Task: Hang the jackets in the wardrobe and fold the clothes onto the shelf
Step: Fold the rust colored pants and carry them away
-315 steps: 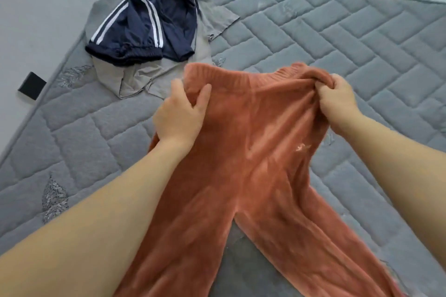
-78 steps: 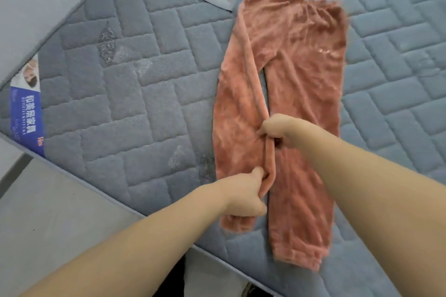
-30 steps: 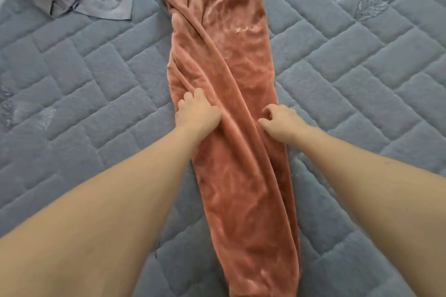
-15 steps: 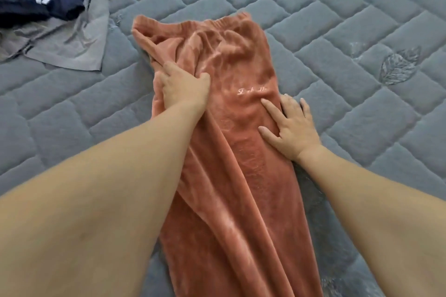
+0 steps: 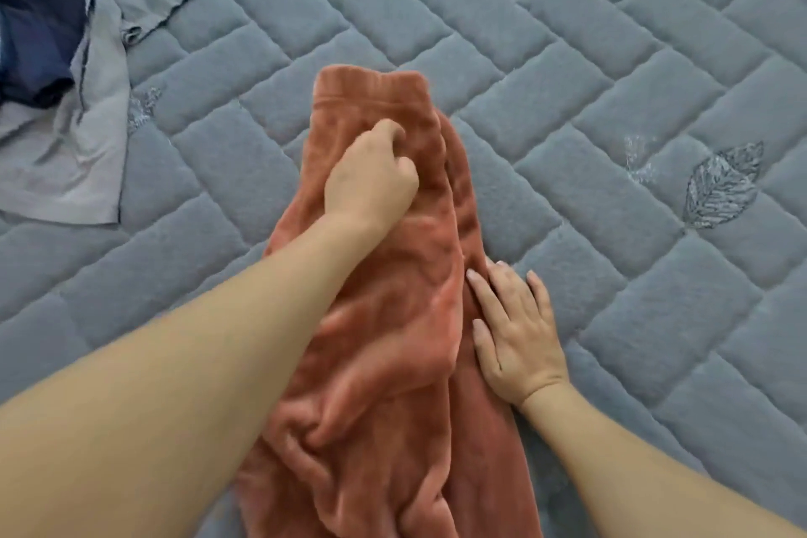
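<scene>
The rust-orange fleece trousers (image 5: 384, 319) lay folded lengthwise on the grey quilted mattress (image 5: 567, 57), running from the waistband at about 12 o'clock of the view's middle down to the 6 o'clock edge, where the fabric bunched in loose folds. The left hand (image 5: 371, 183) sat on the upper part of the trousers, just below the waistband, its fingers (image 5: 393, 131) curled into the pile and gripping a fold of the fabric. The right hand (image 5: 515, 332) lay flat at about 4 o'clock from the left, fingers straight and spread, pressing on the right edge of the trousers where cloth met mattress; it held nothing. Both bare forearms reached in from the bottom of the view, the left one crossing over the lower trousers. At 10 o'clock, well apart from the trousers, a navy garment (image 5: 39, 13) rested on top of a crumpled grey garment (image 5: 74, 153). A stitched leaf motif (image 5: 720, 183) marked the mattress at 3 o'clock.
</scene>
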